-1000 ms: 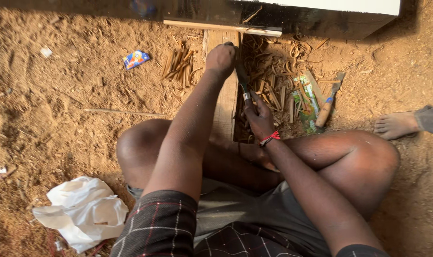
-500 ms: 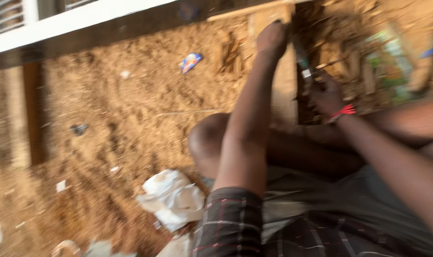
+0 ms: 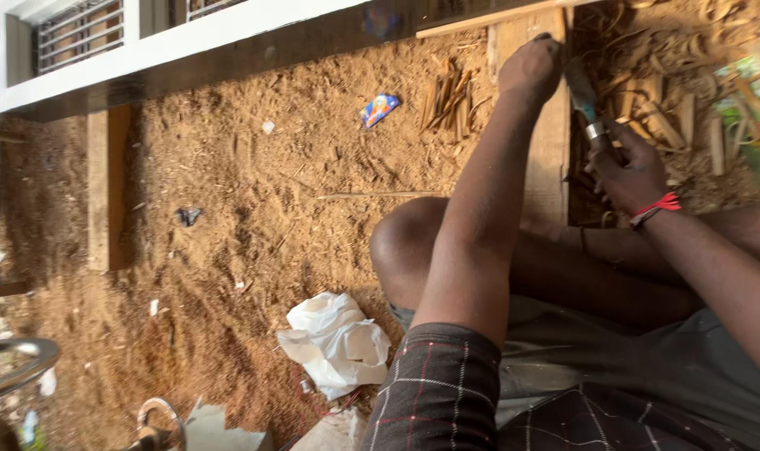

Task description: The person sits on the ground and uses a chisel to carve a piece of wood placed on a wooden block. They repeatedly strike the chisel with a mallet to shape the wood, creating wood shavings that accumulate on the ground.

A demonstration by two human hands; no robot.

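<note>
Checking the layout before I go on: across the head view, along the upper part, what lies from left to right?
Short wooden block → dark scrap → blue wrapper → bundle of wood splints → left hand on the plank → right hand holding the chisel.

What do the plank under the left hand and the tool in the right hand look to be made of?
The plank looks like raw, unfinished wood: pale, matte, with grain lines. The tool in the right hand seems to have a dull grey metal blade and a shiny metal ring; its handle is hidden. The left hand presses on the plank.
</note>
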